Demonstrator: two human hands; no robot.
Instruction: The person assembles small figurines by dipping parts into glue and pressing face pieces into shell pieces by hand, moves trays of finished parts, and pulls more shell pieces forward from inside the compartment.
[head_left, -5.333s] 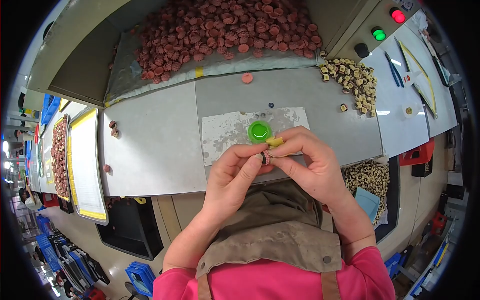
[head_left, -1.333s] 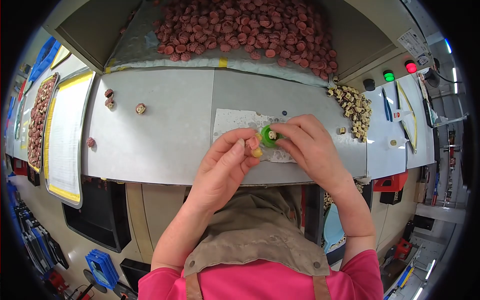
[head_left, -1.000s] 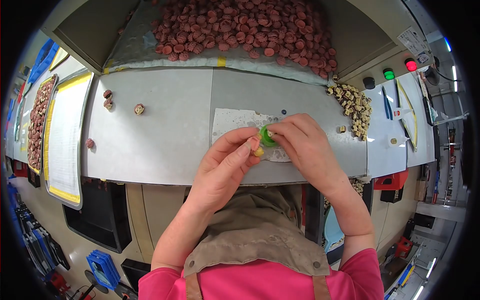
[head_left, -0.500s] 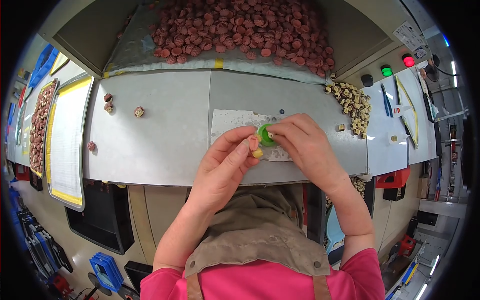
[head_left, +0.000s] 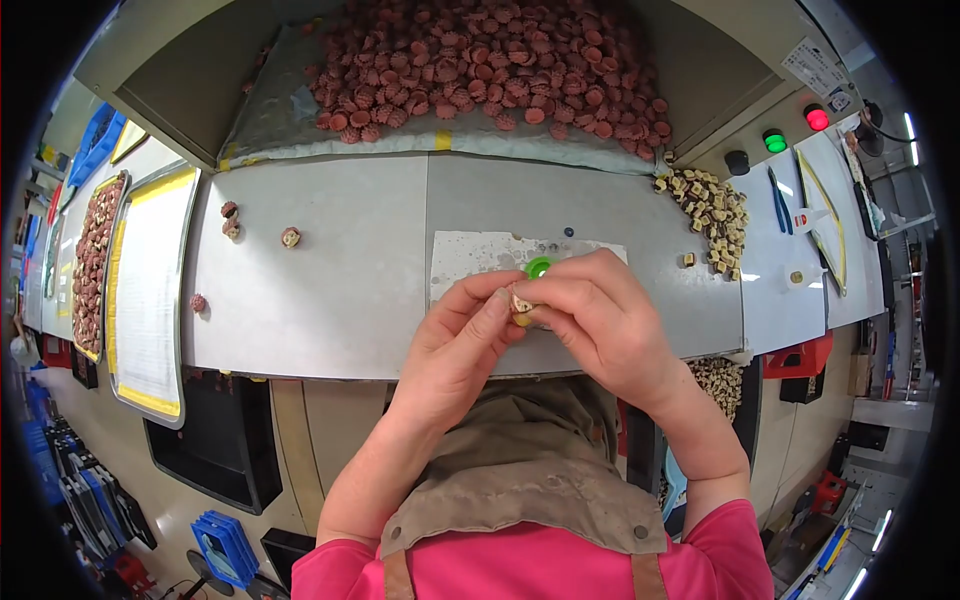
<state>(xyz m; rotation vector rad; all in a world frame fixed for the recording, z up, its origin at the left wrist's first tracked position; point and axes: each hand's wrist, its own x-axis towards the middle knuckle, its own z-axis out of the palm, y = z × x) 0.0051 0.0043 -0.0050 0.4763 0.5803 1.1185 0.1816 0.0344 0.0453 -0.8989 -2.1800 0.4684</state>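
Note:
Between the thumb and fingers of my left hand (head_left: 445, 345) is a small pink ribbed cup, mostly hidden by the fingertips. My right hand (head_left: 610, 320) is closed in a pinch at the cup, with a small cream-and-brown piece (head_left: 521, 304) pressed against its opening. Something yellow (head_left: 522, 320) shows just below, at the fingertips. Behind the hands, a small green pot (head_left: 538, 267) stands on a stained white sheet (head_left: 470, 250). A small dark ring (head_left: 569, 232) lies beyond the sheet.
Pink cups (head_left: 480, 80) are heaped at the back. Cream-and-brown pieces (head_left: 715, 220) pile up at the right, near blue tweezers (head_left: 780, 200). Several filled cups, one of them apart (head_left: 291, 237), lie left. A yellow-edged tray (head_left: 150, 290) and a full tray (head_left: 98, 260) stand far left.
My right hand has moved from the green pot toward the cup in my left hand. The cream-and-brown piece now meets the cup. The whole view has shifted slightly.

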